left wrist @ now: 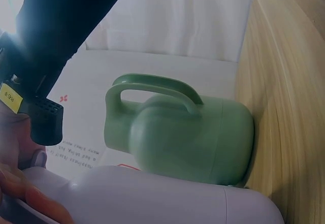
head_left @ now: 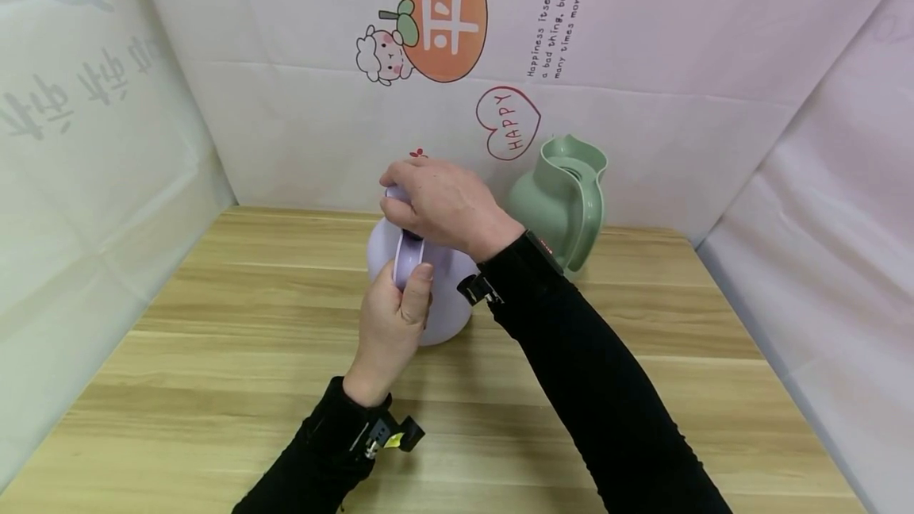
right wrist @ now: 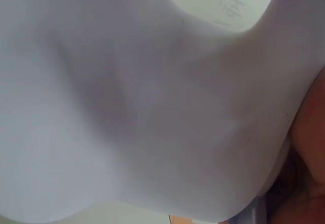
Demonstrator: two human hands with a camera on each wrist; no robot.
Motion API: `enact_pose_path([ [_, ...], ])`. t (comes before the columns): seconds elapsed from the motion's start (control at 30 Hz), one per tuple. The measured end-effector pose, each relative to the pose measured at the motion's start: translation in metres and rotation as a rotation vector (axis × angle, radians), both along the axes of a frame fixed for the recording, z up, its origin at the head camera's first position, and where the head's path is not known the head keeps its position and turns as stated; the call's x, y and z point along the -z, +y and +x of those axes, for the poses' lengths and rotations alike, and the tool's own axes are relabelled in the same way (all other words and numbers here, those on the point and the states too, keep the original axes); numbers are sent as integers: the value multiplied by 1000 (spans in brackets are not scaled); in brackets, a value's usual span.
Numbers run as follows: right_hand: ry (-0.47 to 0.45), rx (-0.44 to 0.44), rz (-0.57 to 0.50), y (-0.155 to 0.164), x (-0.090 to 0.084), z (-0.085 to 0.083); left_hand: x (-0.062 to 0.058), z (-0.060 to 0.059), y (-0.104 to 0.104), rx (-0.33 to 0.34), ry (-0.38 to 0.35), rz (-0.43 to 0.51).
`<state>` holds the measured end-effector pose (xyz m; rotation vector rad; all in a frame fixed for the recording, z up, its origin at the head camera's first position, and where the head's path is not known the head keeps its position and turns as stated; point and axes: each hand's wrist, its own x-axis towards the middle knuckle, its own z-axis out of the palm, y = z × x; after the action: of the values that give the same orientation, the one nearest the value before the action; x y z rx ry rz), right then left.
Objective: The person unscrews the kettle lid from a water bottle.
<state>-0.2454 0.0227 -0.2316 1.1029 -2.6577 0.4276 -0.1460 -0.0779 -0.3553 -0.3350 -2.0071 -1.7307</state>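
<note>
- The left hand grips the handle of the lilac jug, with the thumb lying along it.
- This jug stands upright on the wooden table, near the middle.
- The right hand lies over the jug's top, fingers curled around it.
- Behind it, near the back wall, stands a green jug, well apart.

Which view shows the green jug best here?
The left wrist view: the green jug fills the frame, handle and body clear. The head view shows the jug small, against the backdrop behind the right hand. The right wrist view misses it.
</note>
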Motion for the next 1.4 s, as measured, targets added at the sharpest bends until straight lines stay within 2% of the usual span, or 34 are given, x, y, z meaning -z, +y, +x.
enact_pose_path([
  [1.4, 10, -108, -43, -2, 2, 0, 1, 1, 1, -13, 3, -10],
])
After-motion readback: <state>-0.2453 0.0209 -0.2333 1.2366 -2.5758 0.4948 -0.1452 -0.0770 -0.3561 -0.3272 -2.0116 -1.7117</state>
